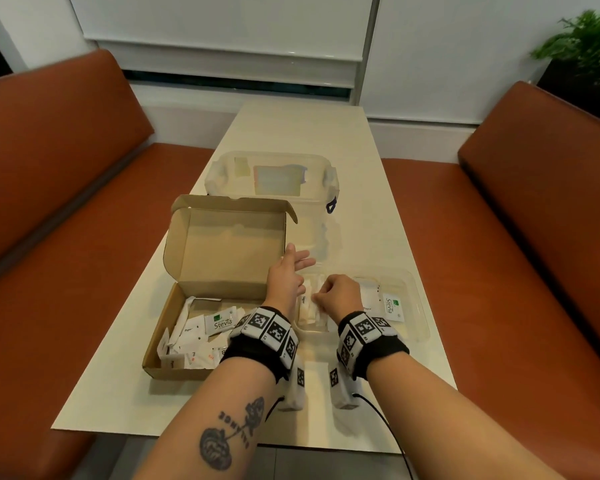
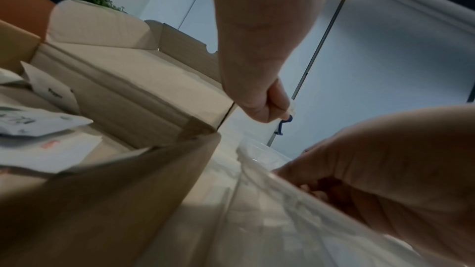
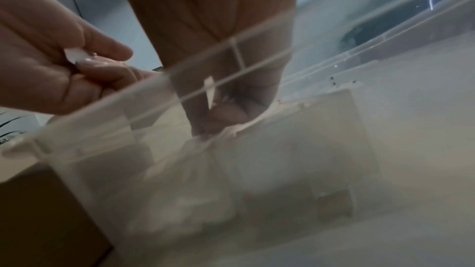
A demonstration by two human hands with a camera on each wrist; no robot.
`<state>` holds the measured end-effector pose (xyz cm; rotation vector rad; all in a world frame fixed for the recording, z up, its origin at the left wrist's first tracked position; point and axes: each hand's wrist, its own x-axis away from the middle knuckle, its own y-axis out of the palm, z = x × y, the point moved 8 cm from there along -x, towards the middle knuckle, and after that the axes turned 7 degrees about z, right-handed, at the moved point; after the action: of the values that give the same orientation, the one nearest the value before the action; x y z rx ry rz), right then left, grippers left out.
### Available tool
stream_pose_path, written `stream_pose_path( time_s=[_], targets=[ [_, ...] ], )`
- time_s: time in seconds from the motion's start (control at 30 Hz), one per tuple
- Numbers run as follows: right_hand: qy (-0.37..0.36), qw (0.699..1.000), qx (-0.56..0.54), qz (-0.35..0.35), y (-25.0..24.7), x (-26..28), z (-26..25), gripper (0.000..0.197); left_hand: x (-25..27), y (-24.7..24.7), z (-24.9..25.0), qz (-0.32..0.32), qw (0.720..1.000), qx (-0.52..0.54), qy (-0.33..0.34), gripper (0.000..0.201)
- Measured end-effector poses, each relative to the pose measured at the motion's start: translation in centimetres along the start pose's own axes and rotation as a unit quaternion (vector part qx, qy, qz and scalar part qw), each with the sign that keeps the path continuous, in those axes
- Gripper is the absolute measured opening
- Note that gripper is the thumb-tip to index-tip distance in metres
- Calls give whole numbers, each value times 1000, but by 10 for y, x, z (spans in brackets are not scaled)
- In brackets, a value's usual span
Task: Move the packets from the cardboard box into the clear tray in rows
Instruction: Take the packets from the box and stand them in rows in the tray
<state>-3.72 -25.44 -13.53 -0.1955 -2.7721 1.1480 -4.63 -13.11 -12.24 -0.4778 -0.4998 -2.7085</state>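
Partway: right hand (image 1: 338, 295) curled, pinching white packets (image 1: 309, 308) into the clear tray (image 1: 417, 299) left end beside a Stevia packet (image 1: 392, 306), left hand (image 1: 286, 275) loosely spread above, many packets left in the cardboard box (image 1: 160, 348) on the table (image 1: 378, 237).

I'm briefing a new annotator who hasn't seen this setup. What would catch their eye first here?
Probably the two hands meeting mid-table: the right hand curls down on white packets in the left end of the clear tray, while the left hand hovers between tray and box. Left of them, the open cardboard box holds a loose jumble of packets, its lid standing up.
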Motion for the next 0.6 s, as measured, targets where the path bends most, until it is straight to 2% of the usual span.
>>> stream_pose_path(
  time_s=[0.13,0.33,0.4,0.5,0.6],
  targets=[
    [-46,999,5,-3,-1,-2,0,9,-1,0,-2,-3,1000,-2,-12,42],
    [-85,992,78,-42,3,-4,8,44,-1,3,-4,-18,1000,-5,-14,42],
    [-103,989,87,-54,5,-4,7,47,-2,5,-5,-23,1000,-3,-13,41],
    [-130,983,122,-36,2,-3,5,45,-3,8,-7,-33,999,-13,-9,42],
    [-161,973,165,-32,3,-1,5,42,-3,10,-8,-42,997,-58,7,45]
  ],
)
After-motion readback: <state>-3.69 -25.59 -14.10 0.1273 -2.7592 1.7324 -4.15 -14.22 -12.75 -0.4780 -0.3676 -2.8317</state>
